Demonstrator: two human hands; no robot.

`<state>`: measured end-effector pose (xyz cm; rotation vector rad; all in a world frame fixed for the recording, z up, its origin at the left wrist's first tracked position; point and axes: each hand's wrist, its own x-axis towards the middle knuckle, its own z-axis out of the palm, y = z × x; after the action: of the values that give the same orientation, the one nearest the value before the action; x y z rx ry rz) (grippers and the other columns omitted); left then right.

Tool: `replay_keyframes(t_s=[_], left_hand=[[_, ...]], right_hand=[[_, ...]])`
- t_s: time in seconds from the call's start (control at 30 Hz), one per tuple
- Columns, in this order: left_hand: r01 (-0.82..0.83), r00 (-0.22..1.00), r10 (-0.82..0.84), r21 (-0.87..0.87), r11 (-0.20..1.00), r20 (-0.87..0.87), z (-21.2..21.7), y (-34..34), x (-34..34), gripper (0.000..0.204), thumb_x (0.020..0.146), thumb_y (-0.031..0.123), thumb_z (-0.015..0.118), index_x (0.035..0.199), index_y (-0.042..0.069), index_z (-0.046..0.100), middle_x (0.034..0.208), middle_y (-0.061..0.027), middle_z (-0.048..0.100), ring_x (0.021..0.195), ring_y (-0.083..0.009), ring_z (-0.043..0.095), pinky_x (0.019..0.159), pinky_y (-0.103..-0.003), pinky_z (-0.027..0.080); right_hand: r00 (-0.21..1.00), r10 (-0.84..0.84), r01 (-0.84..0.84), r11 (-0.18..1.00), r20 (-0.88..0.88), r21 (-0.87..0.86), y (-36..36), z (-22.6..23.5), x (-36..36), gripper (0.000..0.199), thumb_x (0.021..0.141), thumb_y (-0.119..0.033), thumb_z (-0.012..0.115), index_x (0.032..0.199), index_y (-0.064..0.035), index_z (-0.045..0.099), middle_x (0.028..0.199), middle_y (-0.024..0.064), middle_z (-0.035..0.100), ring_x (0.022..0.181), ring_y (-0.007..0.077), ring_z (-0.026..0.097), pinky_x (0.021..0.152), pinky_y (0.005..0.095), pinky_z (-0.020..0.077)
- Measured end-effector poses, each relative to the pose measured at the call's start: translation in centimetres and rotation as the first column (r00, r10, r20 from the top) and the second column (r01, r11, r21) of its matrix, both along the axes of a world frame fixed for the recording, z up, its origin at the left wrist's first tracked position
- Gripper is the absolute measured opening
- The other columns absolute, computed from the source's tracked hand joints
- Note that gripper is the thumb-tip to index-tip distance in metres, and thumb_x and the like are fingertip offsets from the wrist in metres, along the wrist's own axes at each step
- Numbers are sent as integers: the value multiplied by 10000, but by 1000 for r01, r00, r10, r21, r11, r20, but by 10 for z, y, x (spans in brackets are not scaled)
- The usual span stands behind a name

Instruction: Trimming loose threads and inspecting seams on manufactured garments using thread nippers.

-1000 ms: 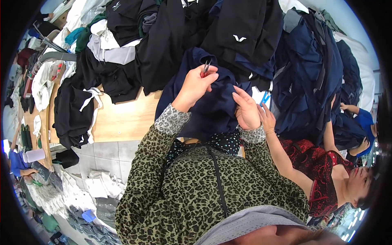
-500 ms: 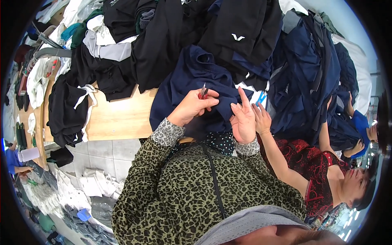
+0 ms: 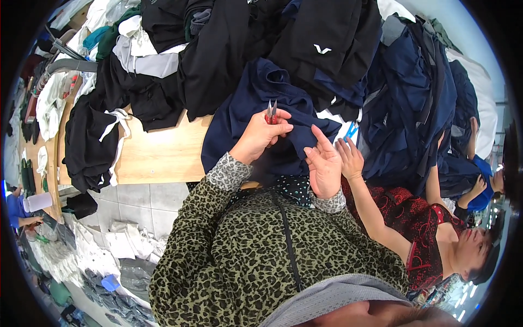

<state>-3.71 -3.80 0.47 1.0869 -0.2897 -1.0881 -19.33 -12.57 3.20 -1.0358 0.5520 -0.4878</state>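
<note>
My left hand (image 3: 265, 133) is closed around thread snips (image 3: 271, 114) with red handles. Their two metal blades point up and stand apart. Beneath both hands a dark navy garment (image 3: 256, 90) lies crumpled over the table's near edge. My right hand (image 3: 327, 169) is held palm up over the right part of this garment, index finger stretched out and thumb raised apart from it. Nothing can be made out in it. Close beside it on the right is a co-worker's hand (image 3: 351, 158), near a pair of blue-handled snips (image 3: 351, 131).
Black garments (image 3: 215, 60) are heaped along the back of the wooden table (image 3: 158, 152). More navy garments (image 3: 408, 92) pile up on the right, where a co-worker in a red-and-black top (image 3: 392, 218) stands close. White bundles (image 3: 131, 242) lie on the tiled floor at lower left.
In my left hand the snips have turned and their blades now show spread apart. My right index finger has tipped to the left, and that hand sits slightly lower.
</note>
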Motion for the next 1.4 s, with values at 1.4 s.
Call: replay_keyframes(t_s=[1.4], left_hand=[[-107, 958, 87, -59, 993, -272, 12, -11, -37, 266, 806, 91, 670, 1041, 39, 556, 767, 16, 545, 507, -49, 438, 427, -185, 327]], right_hand=[[967, -242, 240, 970, 83, 31, 13, 0, 7, 668, 787, 126, 549, 1378, 49, 248, 920, 23, 466, 792, 76, 475, 768, 207, 447]])
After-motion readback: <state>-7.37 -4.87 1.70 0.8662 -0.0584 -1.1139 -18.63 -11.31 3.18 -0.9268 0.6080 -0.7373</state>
